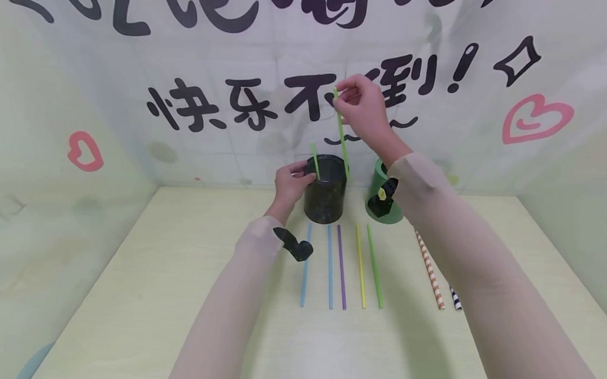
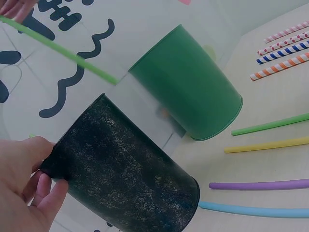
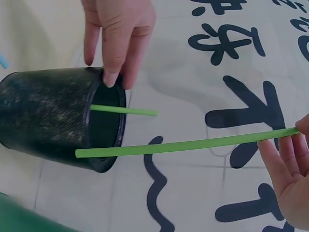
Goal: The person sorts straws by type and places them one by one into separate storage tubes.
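My left hand [image 1: 289, 186] pinches the rim of a black cylindrical cup [image 1: 324, 203] at its left side, thumb and fingers on either side of the wall. The cup stands near the back of the table. One light green straw [image 1: 315, 160] leans inside it, its top above the rim. Higher up, my right hand [image 1: 363, 108] pinches another green straw [image 1: 342, 133] by its upper end. That straw hangs down steeply, and its lower end is beside the cup's right rim, outside the opening in the left wrist view.
A green cylindrical cup [image 2: 186, 82] stands right of the black one, partly behind my right wrist. Loose straws lie in front: blue [image 1: 330, 270], purple [image 1: 341, 270], yellow [image 1: 361, 268] and green [image 1: 374, 269]. Striped and dotted paper straws, one orange-striped [image 2: 280, 66], lie farther right.
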`<state>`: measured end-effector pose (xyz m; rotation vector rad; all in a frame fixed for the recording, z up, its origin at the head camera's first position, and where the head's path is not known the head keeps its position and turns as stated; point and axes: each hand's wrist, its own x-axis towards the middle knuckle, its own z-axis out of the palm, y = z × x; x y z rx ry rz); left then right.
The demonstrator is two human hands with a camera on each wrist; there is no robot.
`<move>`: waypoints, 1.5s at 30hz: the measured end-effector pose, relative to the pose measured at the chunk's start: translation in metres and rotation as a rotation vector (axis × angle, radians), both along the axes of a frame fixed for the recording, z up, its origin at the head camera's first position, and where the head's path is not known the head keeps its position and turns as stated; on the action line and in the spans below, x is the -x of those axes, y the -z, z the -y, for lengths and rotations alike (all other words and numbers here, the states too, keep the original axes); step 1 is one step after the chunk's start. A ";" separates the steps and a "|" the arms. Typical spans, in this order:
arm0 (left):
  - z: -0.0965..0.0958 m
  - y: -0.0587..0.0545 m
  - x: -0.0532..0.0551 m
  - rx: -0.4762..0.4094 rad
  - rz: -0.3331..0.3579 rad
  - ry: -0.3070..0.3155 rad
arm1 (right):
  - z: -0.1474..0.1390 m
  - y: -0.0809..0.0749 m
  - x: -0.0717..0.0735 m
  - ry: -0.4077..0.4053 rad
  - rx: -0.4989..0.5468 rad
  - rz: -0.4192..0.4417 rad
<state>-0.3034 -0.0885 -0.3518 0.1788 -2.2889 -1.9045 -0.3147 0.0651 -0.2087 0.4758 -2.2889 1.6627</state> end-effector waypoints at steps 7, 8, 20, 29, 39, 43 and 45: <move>0.000 0.000 0.000 0.000 0.028 0.001 | 0.011 -0.012 0.001 0.001 0.039 -0.035; 0.000 -0.001 0.000 0.001 0.029 0.001 | 0.012 -0.011 0.002 0.000 0.035 -0.031; 0.001 -0.003 -0.001 -0.014 -0.006 0.016 | 0.010 0.028 0.016 -0.015 0.005 0.061; 0.001 0.002 0.000 -0.007 -0.017 0.012 | 0.012 0.064 0.016 -0.031 -0.022 0.173; 0.002 0.001 0.001 -0.019 -0.018 0.016 | 0.021 0.089 0.024 -0.041 -0.037 0.257; 0.002 0.001 0.000 -0.021 -0.026 0.016 | 0.025 0.094 0.028 -0.034 -0.028 0.270; 0.002 0.000 0.000 -0.024 -0.029 0.016 | 0.027 0.096 0.031 -0.032 -0.028 0.278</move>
